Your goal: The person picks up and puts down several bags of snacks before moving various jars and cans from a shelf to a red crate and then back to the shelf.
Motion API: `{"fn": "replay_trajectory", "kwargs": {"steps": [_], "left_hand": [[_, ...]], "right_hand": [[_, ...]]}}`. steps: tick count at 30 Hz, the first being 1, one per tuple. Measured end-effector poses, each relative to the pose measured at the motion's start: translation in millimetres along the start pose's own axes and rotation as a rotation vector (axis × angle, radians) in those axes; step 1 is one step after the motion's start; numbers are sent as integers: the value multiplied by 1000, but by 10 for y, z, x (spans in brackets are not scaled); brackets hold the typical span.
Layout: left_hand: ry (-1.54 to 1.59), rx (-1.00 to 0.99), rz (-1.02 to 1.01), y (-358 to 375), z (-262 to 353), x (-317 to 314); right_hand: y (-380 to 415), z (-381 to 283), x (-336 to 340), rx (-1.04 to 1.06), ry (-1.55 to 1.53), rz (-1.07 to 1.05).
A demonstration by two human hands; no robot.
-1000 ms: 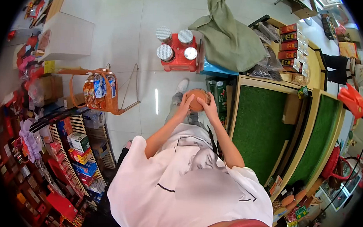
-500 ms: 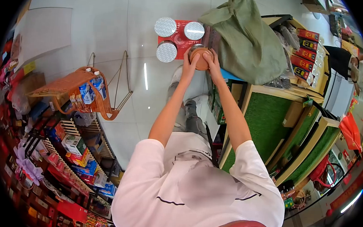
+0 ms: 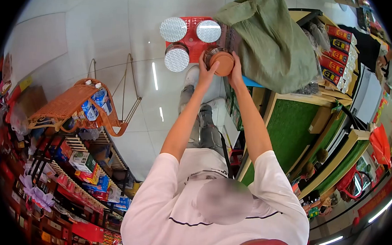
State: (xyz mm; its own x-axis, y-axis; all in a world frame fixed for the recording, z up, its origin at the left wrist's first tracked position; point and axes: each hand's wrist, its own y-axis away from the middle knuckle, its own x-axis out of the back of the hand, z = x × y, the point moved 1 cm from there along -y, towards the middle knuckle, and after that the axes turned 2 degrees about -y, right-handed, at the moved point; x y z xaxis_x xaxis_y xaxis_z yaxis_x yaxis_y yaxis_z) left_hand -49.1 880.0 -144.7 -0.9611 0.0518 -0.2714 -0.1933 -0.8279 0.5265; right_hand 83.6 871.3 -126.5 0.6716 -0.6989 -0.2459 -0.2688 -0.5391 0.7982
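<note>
both arms stretch out toward the far middle of the scene; the left hand [image 3: 205, 75] curls round the left side of a jar [image 3: 219, 60] with an orange-brown lid [image 3: 224, 64], its thumb lying at the lid's near left edge; the right hand [image 3: 236, 72] is set along the right side, so the fingers of both hands are grasping the jar between them; dark glassy wall shows on the jar's far left; it is over the near right corner of a red stand [image 3: 192, 39], and whether its base touches anything is hidden; on the stand are the far left jar [image 3: 173, 29], the far right jar [image 3: 208, 31] and the near left jar [image 3: 177, 60], each with a pale patterned lid; just right of the stand a green cloth [image 3: 270, 49] lies in folds; farther right is a row of red-fronted boxes [image 3: 334, 59], and nearer, a wood-edged unit lined with green turf [image 3: 291, 123]; to the left, well apart from the hands, a wicker basket [image 3: 66, 102] holds bottles [image 3: 98, 103]
</note>
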Motion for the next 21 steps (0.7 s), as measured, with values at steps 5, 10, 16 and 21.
{"fn": "replay_trajectory", "kwargs": {"steps": [5,10,16,21], "left_hand": [[254,214,-2,65,-6,23],[304,207,26,60,-10,28],[252,205,59,119,0,48],[196,157,44,115,82,51]], "right_hand": [[12,-92,-66,-90,-54,-79],[-97,-39,-113,-102,-30,-44],[-156,69,-56,-83,4,-68],[-149,133,-79,-9,-47,-145]]}}
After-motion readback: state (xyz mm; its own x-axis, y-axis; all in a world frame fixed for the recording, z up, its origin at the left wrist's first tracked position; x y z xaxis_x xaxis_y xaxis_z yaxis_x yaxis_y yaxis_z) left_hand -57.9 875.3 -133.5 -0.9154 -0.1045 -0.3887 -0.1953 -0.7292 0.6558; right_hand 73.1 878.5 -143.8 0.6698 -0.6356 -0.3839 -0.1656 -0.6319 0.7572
